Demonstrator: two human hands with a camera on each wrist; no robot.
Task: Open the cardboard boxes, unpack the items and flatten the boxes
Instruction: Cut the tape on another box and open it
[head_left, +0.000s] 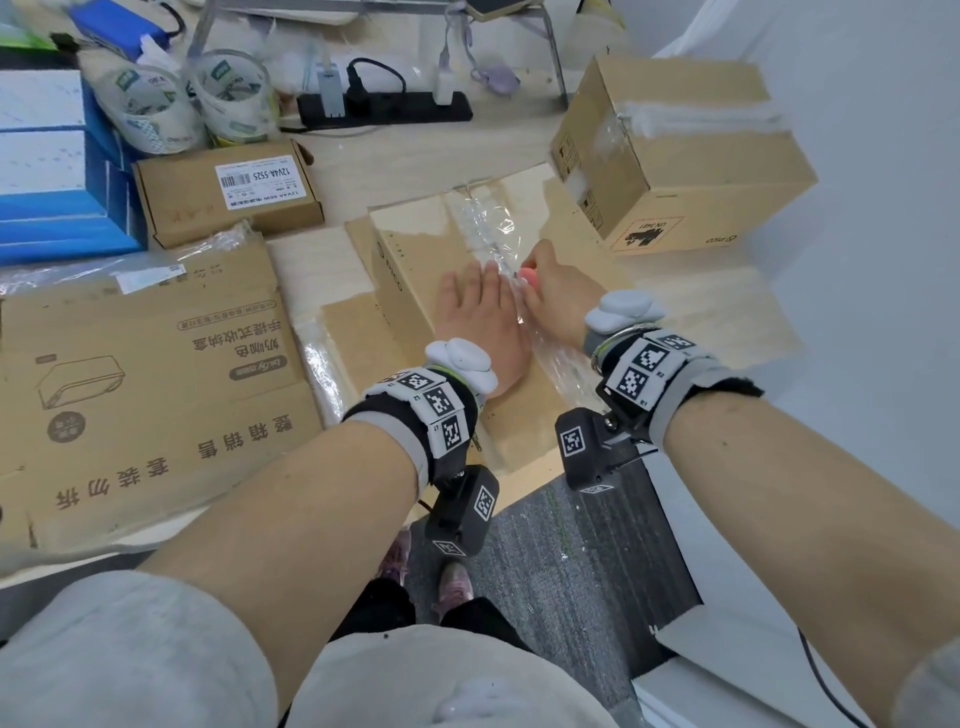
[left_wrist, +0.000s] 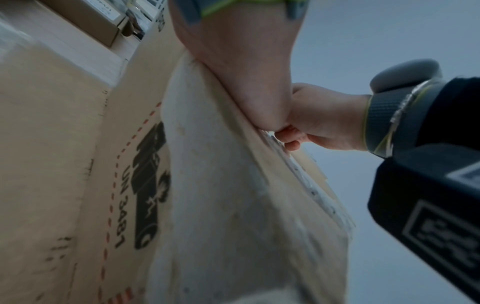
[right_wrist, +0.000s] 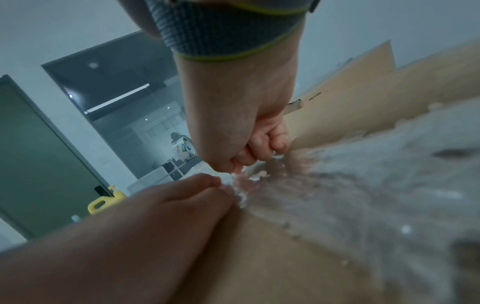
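Observation:
A brown cardboard box (head_left: 410, 249) lies in the middle of the table, with a strip of clear tape (head_left: 491, 223) running along its top seam. My left hand (head_left: 480, 312) rests flat on the box top just left of the seam, fingers straight. My right hand (head_left: 553, 291) is curled in a fist at the seam and grips a small red tool (head_left: 527, 274) whose tip touches the tape. The right wrist view shows the right hand (right_wrist: 254, 150) with curled fingers and the left hand (right_wrist: 176, 211) lying beside the wrinkled tape (right_wrist: 350, 195). The left wrist view shows the box's printed face (left_wrist: 145, 185).
A second taped box (head_left: 680, 156) stands at the back right. Large flattened cardboard (head_left: 145, 374) covers the left side. Behind it are a small labelled box (head_left: 228, 192), tape rolls (head_left: 156, 109), a power strip (head_left: 384, 109) and blue boxes (head_left: 47, 171). The near table edge drops to grey carpet (head_left: 571, 545).

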